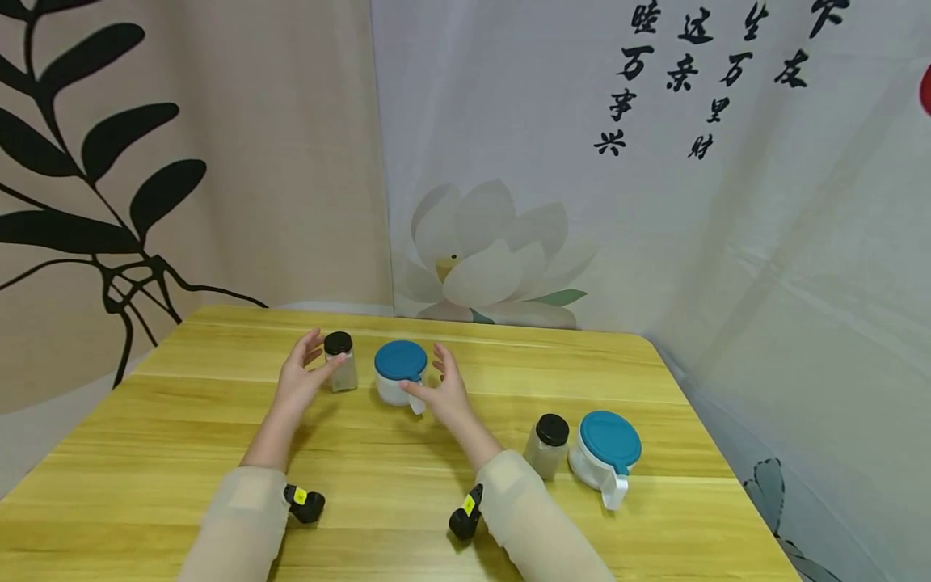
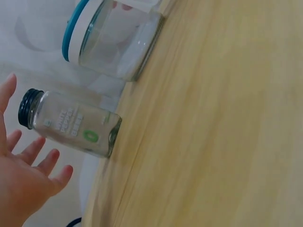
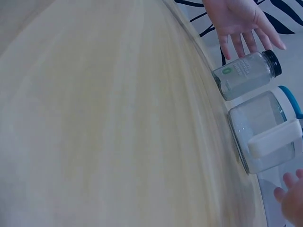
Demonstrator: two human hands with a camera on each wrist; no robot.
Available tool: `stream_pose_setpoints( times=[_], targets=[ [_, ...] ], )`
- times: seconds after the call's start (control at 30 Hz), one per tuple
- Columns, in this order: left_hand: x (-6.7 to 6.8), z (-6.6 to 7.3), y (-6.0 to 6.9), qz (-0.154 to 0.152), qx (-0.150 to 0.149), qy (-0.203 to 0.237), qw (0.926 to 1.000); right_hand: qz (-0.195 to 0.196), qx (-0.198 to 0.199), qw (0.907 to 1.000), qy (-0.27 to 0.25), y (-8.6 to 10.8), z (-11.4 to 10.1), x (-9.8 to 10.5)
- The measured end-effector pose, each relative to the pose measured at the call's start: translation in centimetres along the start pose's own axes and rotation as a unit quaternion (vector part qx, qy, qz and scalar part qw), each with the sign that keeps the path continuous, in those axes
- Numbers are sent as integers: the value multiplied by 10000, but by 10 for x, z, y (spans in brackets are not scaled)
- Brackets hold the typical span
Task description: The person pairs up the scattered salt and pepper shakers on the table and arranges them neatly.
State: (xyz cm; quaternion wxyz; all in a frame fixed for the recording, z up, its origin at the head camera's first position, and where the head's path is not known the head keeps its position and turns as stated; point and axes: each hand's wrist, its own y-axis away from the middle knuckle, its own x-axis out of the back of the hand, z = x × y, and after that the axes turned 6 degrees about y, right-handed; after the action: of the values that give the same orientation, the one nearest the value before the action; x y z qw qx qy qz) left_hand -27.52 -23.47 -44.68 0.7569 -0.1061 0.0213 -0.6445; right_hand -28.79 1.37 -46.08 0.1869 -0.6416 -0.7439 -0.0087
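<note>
A small glass jar with a black lid [image 1: 338, 343] stands near the back of the table; in the left wrist view the jar [image 2: 75, 124] has printed lettering. My left hand [image 1: 301, 378] is beside it with fingers spread, and a gap shows between the left hand [image 2: 28, 179] and the jar. Just right stands a clear container with a blue lid [image 1: 401, 360] and a white handle [image 3: 274, 138]. My right hand [image 1: 445, 392] is around its right side, fingers apart; in the right wrist view the right hand [image 3: 292, 198] is partly cut off, and contact cannot be told.
At the right of the table [image 1: 393, 501] stand a second black-lidded jar [image 1: 547, 449] and, beside it, a second blue-lidded container [image 1: 609, 440] with its white handle toward the front. Printed cloth [image 1: 494, 145] hangs behind the table.
</note>
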Motion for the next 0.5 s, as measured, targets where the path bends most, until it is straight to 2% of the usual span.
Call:
stream_pose_setpoints(
  times=[0.27, 0.5],
  targets=[
    [2, -2, -3, -123, 64, -92, 9999, -203, -27, 9997, 154, -4, 2, 1],
    [4, -4, -8, -175, 93, -184, 9996, -583, -80, 9980, 237, -10, 7, 4]
  ],
)
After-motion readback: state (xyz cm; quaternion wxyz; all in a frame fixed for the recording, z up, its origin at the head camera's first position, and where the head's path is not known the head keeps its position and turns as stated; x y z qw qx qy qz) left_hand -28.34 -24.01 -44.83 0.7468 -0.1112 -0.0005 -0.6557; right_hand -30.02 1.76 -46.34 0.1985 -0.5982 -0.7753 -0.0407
